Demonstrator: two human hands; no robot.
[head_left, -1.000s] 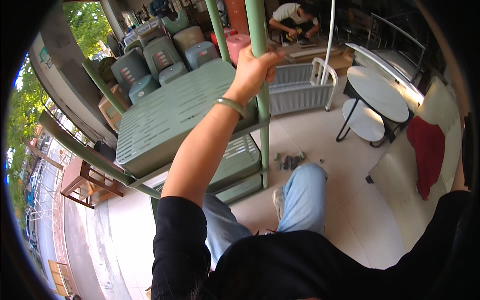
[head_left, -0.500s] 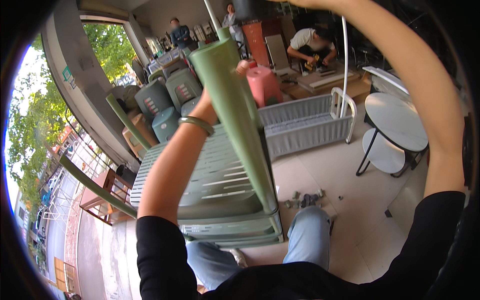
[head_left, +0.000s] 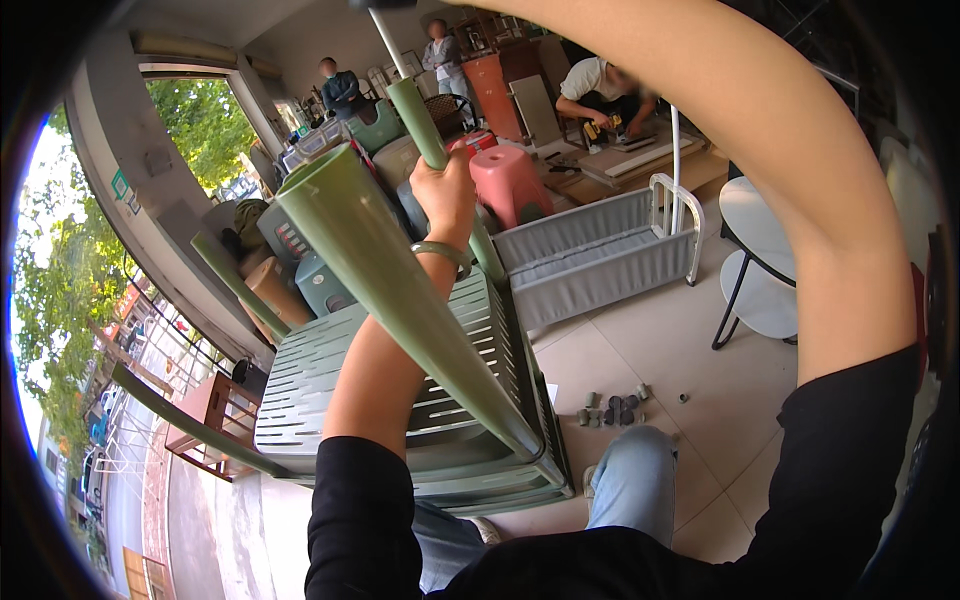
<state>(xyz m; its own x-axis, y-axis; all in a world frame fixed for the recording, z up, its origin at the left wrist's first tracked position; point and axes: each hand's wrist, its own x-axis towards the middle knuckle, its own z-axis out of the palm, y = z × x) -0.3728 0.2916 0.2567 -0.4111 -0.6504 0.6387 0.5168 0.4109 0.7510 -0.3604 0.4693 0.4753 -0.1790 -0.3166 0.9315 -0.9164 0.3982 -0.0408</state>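
My left hand [head_left: 446, 190], a bracelet at its wrist, is closed around a slim green tube [head_left: 417, 115] standing at the far corner of a green slatted shelf rack [head_left: 320, 370]. A thin white rod [head_left: 390, 42] rises from the tube's upper end. At the top edge, a dark object [head_left: 384, 3], only partly visible, meets the rod's top. My right forearm arches overhead and leaves the picture there, so the right hand is hidden. A thick green tube [head_left: 385, 270] stands on the near corner, crossing in front of my left forearm. Two more green posts [head_left: 195, 415] stick out leftward.
Several small grey and black fittings [head_left: 618, 405] lie on the tiled floor by my knee. Beyond stands a grey fabric basket [head_left: 600, 260], near a pink stool [head_left: 508, 185]. A round two-tier table [head_left: 757, 230] is at right. Another person [head_left: 600, 95] crouches with a yellow drill.
The view has shifted, and the rack's tubes appear farther left. The dark object has come to the white rod's top. My left hand's grip on the slim tube now shows clearly.
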